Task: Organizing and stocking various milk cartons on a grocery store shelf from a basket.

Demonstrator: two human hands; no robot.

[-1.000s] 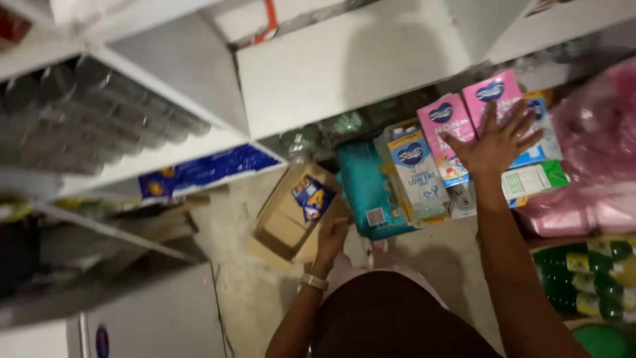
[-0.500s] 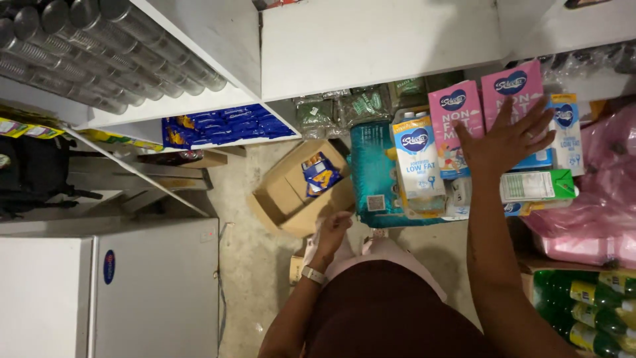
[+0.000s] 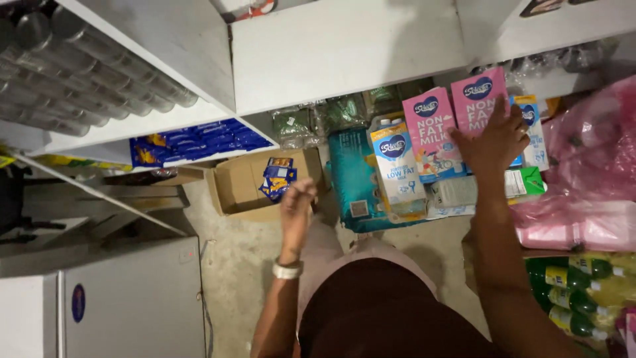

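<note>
Pink cartons (image 3: pixel 477 106) stand side by side on the shelf (image 3: pixel 344 46), and everything else places off them. Nearest, below-left, the left hand (image 3: pixel 296 205) hangs loosely curled, empty. The right hand (image 3: pixel 493 139) lies flat and spread on their fronts, gripping nothing. They look stiff, heavy, smooth; best clasped round the sides.

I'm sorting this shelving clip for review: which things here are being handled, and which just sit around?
In hand:
right hand flat on the pink milk cartons
left hand raised, empty, over the open cardboard box

Just lying about:
blue-and-white carton
teal pack
green bottles
pink bags
cans
</note>
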